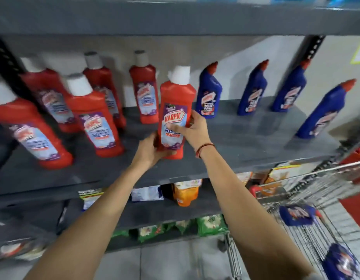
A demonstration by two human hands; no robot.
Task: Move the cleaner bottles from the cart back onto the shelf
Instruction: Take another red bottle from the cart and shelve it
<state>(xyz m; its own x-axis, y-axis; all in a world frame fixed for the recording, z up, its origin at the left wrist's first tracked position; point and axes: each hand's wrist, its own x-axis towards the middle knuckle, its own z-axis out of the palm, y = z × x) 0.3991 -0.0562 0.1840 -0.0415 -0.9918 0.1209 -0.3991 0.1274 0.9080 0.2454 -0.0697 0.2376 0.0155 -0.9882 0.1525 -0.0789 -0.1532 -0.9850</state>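
Observation:
A red Harpic cleaner bottle (176,102) with a white cap stands upright on the grey shelf (245,146), near its front edge. My left hand (153,152) grips its base from the left. My right hand (192,130) holds its label side from the right, with a red thread on the wrist. Several more red bottles (94,116) stand to the left on the same shelf. Several blue bottles (209,91) with red caps stand to the right. Two blue bottles (298,215) lie in the wire cart (316,190) at the lower right.
A grey shelf board (175,19) hangs overhead. Lower shelves hold an orange pouch (185,195), white packets and green packs (211,225). A black slotted upright (5,57) stands at the left. The tiled floor (175,263) shows below. Bare shelf lies between the blue bottles.

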